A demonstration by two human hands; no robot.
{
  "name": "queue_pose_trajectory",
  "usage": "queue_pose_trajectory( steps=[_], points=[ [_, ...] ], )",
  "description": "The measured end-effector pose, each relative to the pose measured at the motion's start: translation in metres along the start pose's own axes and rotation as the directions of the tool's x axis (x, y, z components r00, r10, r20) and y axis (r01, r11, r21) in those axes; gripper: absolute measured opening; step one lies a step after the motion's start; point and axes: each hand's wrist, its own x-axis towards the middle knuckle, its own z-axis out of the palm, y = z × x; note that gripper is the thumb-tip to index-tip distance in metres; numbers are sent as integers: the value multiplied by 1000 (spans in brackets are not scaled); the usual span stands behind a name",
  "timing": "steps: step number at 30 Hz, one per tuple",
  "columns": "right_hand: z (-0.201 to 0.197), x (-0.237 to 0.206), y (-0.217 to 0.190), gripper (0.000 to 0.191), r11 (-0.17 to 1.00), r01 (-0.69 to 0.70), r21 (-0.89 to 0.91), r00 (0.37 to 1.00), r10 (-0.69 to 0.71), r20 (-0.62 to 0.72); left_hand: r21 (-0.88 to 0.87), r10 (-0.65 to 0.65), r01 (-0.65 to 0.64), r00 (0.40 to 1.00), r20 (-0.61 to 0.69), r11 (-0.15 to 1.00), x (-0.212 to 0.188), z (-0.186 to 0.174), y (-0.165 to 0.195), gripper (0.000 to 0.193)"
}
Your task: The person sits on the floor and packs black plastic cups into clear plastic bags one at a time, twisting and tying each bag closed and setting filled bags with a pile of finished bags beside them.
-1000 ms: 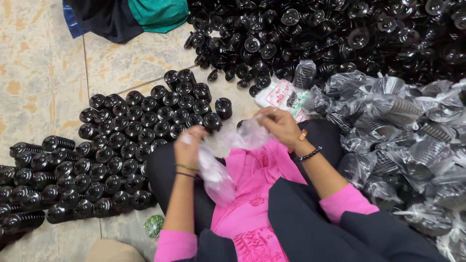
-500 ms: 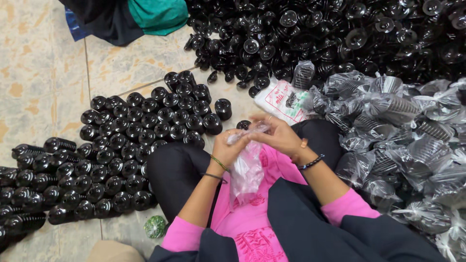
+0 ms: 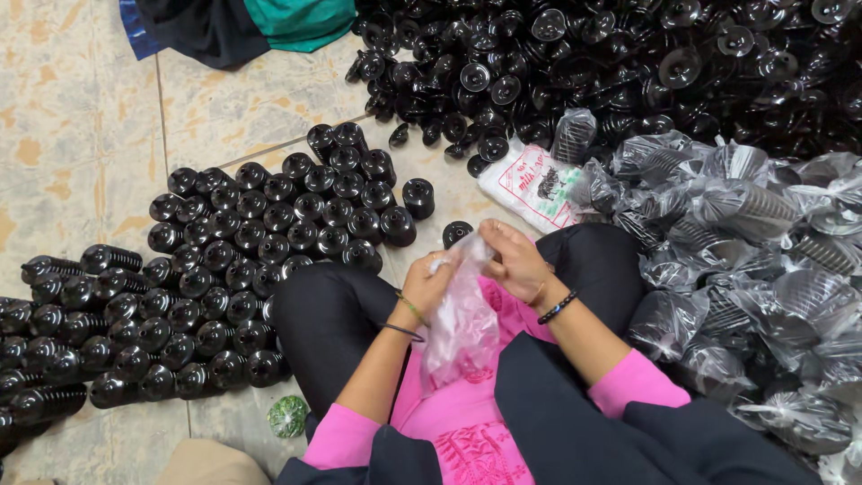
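Fingers of both the left hand [image 3: 424,286] and right hand [image 3: 514,260] pinch the mouth of a clear plastic bag [image 3: 462,328]. Many bagged black parts [image 3: 736,216] lie at the right. I judge that many more loose black ribbed caps [image 3: 269,242] wait unpacked.

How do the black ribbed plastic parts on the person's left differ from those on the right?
The bare black ribbed parts on the left stand upright in tidy rows on the tiled floor; the bagged black parts on the right lie heaped at random. The left ones are uncovered, the right ones each wrapped in clear plastic. Both look like the same ribbed shape.
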Motion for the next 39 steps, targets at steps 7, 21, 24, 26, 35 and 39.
queue_pose_trajectory(
  steps=[7,21,24,26,35,39],
  points=[
    [-20,-37,-21,26,866,-109,-487,972,195,130,-231,-228,405,808,543,885,-54,-57,36,22],
    [-18,-4,-37,19,538,-57,-841,961,259,101,261,-417,338,829,372,904,5,-62,-19,17],
    [6,51,-16,14,560,-221,-799,934,-115,-339,779,-445,343,891,-92,525,66,-34,-24,23],
    [23,72,-8,23,497,-164,-852,850,-367,-377,737,-458,495,843,-281,460,82,-18,-21,22],
    [17,84,-14,12,924,-367,-111,898,321,-302,521,-365,624,773,-519,582,87,7,-25,33],
    [13,85,-4,13,370,-301,-879,944,-16,-331,490,-242,505,829,-504,710,88,4,-30,41]
  ],
)
